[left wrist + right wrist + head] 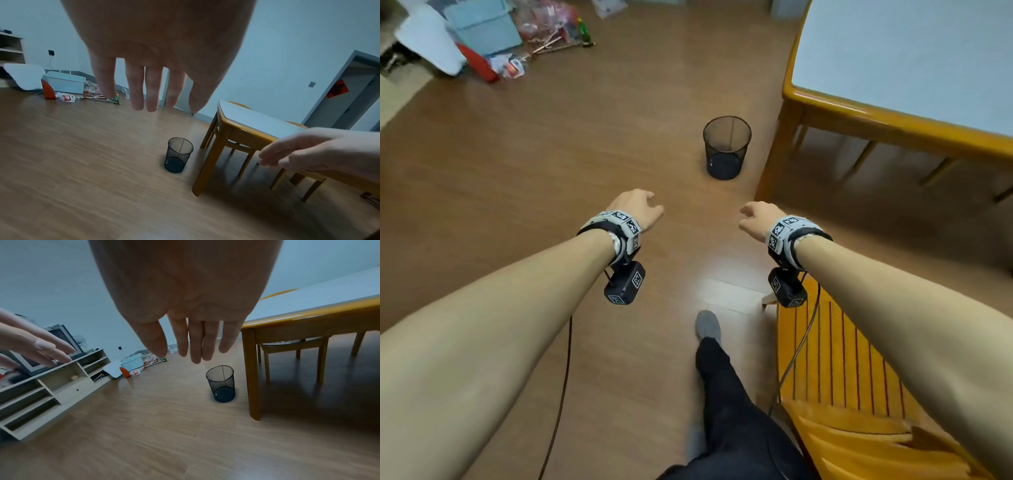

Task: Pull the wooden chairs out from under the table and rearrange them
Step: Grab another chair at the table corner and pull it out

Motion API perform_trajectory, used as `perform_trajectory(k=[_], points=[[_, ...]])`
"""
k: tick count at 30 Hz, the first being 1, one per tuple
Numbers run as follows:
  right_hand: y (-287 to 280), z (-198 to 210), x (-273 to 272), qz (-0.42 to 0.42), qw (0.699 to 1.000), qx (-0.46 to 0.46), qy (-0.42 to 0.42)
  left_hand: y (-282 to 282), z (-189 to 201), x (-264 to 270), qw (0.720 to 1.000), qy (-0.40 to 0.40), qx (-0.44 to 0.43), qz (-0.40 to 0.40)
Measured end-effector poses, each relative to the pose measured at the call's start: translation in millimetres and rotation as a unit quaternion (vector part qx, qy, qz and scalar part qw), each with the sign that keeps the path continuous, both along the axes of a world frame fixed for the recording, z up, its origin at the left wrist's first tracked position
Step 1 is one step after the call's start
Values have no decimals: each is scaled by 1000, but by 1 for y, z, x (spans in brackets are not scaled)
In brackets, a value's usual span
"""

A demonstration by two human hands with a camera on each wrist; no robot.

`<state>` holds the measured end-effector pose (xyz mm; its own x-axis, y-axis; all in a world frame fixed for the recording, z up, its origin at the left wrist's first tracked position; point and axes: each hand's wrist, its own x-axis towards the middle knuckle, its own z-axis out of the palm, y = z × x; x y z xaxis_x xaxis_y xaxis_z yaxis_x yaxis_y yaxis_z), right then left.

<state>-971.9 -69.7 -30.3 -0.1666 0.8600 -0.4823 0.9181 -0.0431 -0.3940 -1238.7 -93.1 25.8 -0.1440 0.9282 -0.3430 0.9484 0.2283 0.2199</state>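
Both forearms reach forward over a wood-plank floor. The left hand [638, 207] and right hand [758, 216], mid-frame, hang relaxed with fingers loosely extended, holding nothing. A slatted, glossy wooden chair [839, 359] stands at lower right, beneath the right forearm. Another chair [292, 345] sits tucked under the wood-rimmed, pale-topped table [859, 116], upper right. A black mesh bin [726, 151] stands beside the table leg.

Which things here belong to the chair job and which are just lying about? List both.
Job: pulled-out chair, tucked chair, table, left hand, right hand, both empty.
Lying about: wire bin, blue tub, shelf unit, floor clutter.
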Motion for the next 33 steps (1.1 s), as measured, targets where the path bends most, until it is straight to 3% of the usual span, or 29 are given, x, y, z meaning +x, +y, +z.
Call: perform_trajectory(k=[6, 15, 22, 28, 33], points=[[165, -4, -21, -16, 1000, 2, -19, 161, 5, -37, 1000, 4, 3, 0], [440, 41, -75, -34, 999, 15, -39, 433, 52, -85, 999, 4, 32, -23], [641, 28, -107, -61, 997, 17, -44, 662, 39, -118, 996, 12, 34, -76], [789, 29, -94, -144, 987, 7, -77, 866, 37, -110, 986, 13, 16, -163], [886, 37, -62, -220, 973, 8, -73, 1003, 40, -67, 973, 8, 9, -232]])
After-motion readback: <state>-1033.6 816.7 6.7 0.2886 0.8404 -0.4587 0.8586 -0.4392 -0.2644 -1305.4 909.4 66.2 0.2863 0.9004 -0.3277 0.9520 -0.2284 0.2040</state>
